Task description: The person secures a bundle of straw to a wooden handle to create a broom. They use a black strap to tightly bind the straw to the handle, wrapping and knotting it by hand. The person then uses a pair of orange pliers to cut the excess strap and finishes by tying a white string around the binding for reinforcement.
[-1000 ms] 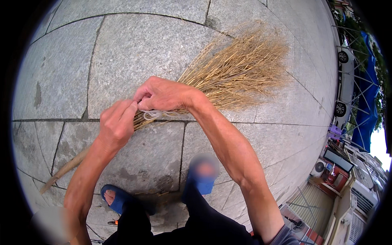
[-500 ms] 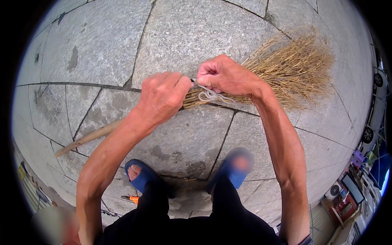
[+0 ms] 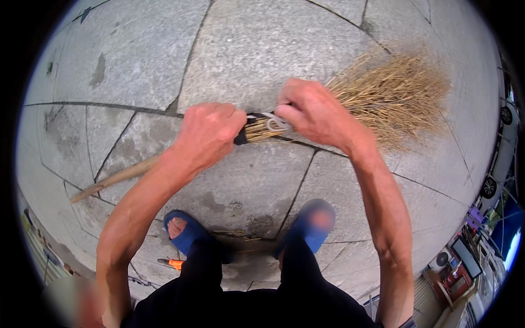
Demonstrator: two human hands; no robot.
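**A black band comes into sight at the broom's neck**

From my head, looking down, the straw broom [image 3: 394, 101] lies on the paving [image 3: 235, 186], its brush toward two o'clock and its wooden handle [image 3: 120, 175] toward nearly nine.

Half a second ago only a speck of black showed between my hands; now a black band [image 3: 241, 136] shows beside and below my left hand [image 3: 210, 128], at ten o'clock. That hand is closed at the broom's neck; I cannot tell exactly what its fingers hold.

My right hand [image 3: 320, 117], toward one o'clock, is blurred but looks closed on the pale cord [image 3: 276, 123], which reaches across the gap between my hands. Its loop lies loose over the straw, so I judge the tying unfinished.

The orange-handled tool [image 3: 175, 264] is still untouched at seven o'clock, near my left slipper [image 3: 188, 235].
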